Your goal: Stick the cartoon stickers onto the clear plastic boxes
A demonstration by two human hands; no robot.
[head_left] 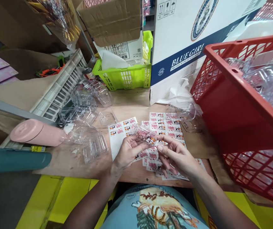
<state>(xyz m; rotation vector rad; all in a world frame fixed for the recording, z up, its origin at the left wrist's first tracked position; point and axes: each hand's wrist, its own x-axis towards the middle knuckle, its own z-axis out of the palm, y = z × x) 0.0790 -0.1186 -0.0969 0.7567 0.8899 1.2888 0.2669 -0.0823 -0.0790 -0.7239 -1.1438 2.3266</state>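
Note:
My left hand [129, 150] is closed on a small clear plastic box [143, 135], thumb in front and fingers behind. A pink and orange cat sticker [150, 140] shows on the box's face. At the box's right end, my right hand [174, 152] pinches the edge between thumb and index finger, its other fingers loosely curled below. Under both hands lie overlapping sheets of cat stickers [161, 122], and another sticker sheet [117, 140], partly bare white, lies to the left.
Several clear plastic boxes [94, 146] are piled at the left, beside a pink bottle [38, 133] and a teal bottle [22, 160]. A red basket [248, 111] of clear boxes stands at the right. Behind are a green basket [124, 78] and a large white carton [176, 41].

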